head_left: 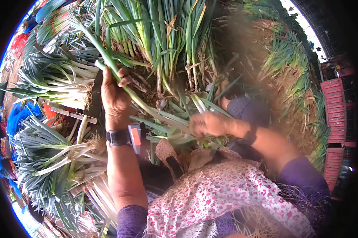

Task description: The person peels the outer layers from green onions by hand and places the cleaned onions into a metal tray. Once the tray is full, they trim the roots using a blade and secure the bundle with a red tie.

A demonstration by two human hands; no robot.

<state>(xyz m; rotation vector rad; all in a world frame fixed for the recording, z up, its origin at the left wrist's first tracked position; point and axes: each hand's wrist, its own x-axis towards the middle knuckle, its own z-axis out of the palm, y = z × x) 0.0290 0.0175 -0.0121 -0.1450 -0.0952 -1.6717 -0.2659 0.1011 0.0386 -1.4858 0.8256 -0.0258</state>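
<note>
A long green onion slants across the middle, its green leaves up at the left and its pale end down at the right. Around the upper stalk closes my left hand, which wears a dark band with a small device on the wrist. My right hand, slightly blurred, has its fingers curled at the lower end of the same stalk. Loose green leaf pieces lie below and around my right hand. A flower-printed apron covers my lap.
Unpeeled green onions with dirty roots stand piled just ahead. Cleaned green onions lie on a metal-edged rack at the left, with another heap nearer. More bundles line the right, beside a red slatted crate.
</note>
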